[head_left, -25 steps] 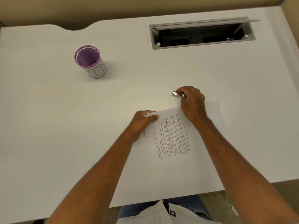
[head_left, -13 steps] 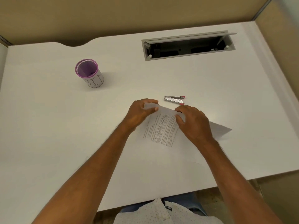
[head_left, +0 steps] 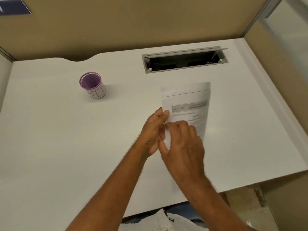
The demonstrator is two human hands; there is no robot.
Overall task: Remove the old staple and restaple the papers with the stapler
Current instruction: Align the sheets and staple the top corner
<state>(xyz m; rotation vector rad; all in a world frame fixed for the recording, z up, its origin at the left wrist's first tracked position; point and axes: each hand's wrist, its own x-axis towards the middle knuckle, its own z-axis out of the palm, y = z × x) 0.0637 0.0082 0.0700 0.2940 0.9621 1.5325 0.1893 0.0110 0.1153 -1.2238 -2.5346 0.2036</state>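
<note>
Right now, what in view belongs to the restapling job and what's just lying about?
In the job:
papers, lifted off the desk
left hand, holding them
right hand, on them

Lying about:
purple-rimmed cup
open cable tray

Stapler not visible.

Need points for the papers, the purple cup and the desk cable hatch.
papers [head_left: 186, 97], head view, blank upper part of the top sheet.
purple cup [head_left: 97, 93], head view, white outer wall with the lettering.
cable hatch [head_left: 183, 62], head view, dark opening inside the grey frame.

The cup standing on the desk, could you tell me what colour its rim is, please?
Purple; the cup has a purple rim and inside, seen in the head view.
</note>
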